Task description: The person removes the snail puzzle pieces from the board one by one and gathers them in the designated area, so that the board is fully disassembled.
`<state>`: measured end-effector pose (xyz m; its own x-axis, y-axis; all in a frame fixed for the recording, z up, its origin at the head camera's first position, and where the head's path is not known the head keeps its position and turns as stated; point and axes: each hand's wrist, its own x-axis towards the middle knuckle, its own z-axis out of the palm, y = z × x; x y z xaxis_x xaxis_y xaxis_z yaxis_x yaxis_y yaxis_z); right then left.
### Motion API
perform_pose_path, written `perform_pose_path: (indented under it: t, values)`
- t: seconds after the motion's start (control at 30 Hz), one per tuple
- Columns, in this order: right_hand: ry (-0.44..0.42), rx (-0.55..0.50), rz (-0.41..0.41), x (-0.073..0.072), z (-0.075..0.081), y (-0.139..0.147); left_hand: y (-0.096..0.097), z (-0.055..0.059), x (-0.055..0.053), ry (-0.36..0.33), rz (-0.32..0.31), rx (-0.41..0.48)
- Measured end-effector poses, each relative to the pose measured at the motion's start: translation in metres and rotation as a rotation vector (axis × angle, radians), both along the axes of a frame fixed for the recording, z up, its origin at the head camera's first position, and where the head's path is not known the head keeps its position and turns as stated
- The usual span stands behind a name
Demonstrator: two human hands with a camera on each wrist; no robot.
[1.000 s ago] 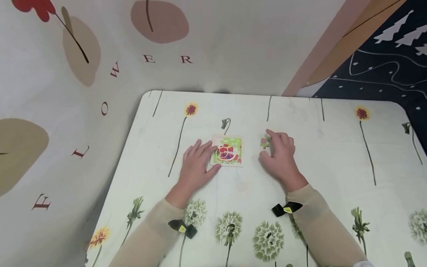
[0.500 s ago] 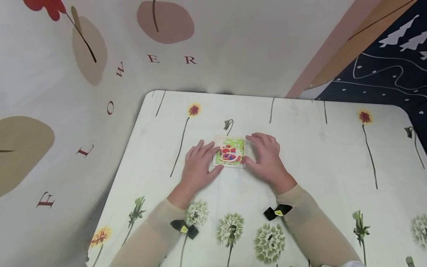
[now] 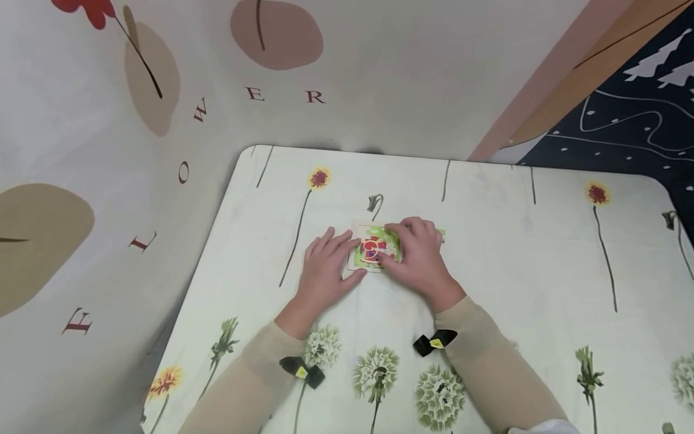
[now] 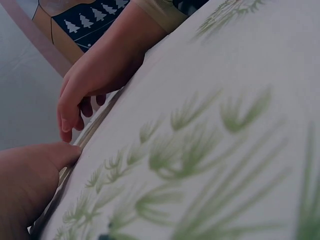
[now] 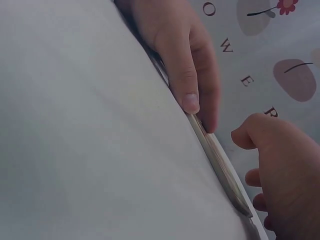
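A small square picture puzzle (image 3: 374, 247) lies on the table, with a pale frame and a red spiral figure on green. My left hand (image 3: 322, 271) rests at its left side, fingers extended, the thumb at the lower edge. Over the puzzle's right part is my right hand (image 3: 417, 256), thumb and forefinger apart; no piece shows between them. In the right wrist view the pale edge of the puzzle (image 5: 220, 165) runs below the left hand (image 5: 182, 65), and the right thumb stands clear of it. A green piece (image 3: 443, 235) pokes out beyond the right hand, mostly hidden.
The white table (image 3: 515, 253) carries printed flowers and dandelions. A pale wall (image 3: 390, 78) with letters and leaf shapes rises behind its far edge and on the left. A dark printed panel (image 3: 623, 132) stands at the back right.
My right hand has moved left from beside the green piece to over the puzzle's right part. The left hand has stayed at the puzzle's left side. The head view has shifted slightly.
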<state>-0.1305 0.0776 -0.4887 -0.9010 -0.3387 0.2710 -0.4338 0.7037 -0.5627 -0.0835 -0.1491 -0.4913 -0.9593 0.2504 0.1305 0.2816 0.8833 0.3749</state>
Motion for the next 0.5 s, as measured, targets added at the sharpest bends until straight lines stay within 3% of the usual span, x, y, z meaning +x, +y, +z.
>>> perform_pose_path:
  t: [0.5]
  values:
    - [-0.094, 0.08, -0.102, -0.008, 0.003, -0.019, 0.001, 0.0, 0.0, 0.023, 0.009, 0.007]
